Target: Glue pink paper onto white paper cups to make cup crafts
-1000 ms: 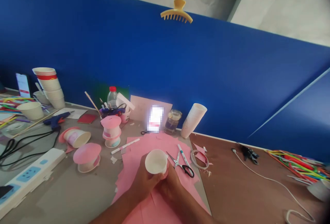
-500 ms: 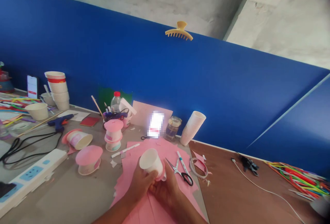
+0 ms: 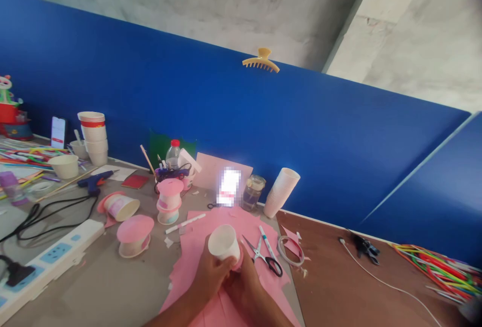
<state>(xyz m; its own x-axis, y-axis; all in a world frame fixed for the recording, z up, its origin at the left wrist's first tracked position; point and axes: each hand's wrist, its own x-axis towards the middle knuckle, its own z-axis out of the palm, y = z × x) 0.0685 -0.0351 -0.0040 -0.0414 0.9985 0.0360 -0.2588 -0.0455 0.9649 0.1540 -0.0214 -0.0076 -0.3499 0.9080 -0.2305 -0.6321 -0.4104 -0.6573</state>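
Between my two hands is a white paper cup [image 3: 223, 242], its open mouth tipped up toward me, with a pink paper piece [image 3: 238, 261] at its lower right end. My left hand [image 3: 211, 273] wraps the cup's left side, thumb across the front. On the right side and below, my right hand [image 3: 245, 276] closes round it; its fingertips are partly hidden. Under both hands lie overlapping pink paper sheets [image 3: 196, 261]. Scissors with black handles [image 3: 274, 266] and a white marker [image 3: 267, 241] rest on the paper just right of my right hand.
Left stand pink-topped paper cups [image 3: 135, 231], a glue gun [image 3: 94, 181] and a white power strip [image 3: 56, 261]. Behind are a lit phone [image 3: 229, 186], a glass jar [image 3: 253, 192] and a leaning cup stack [image 3: 282, 192]. A tape roll [image 3: 290, 250] lies right.
The cup has turned slightly more upright in my hands, its mouth facing up more, and less of the pink piece shows. The whole view has shifted a little. Both hands keep their hold.
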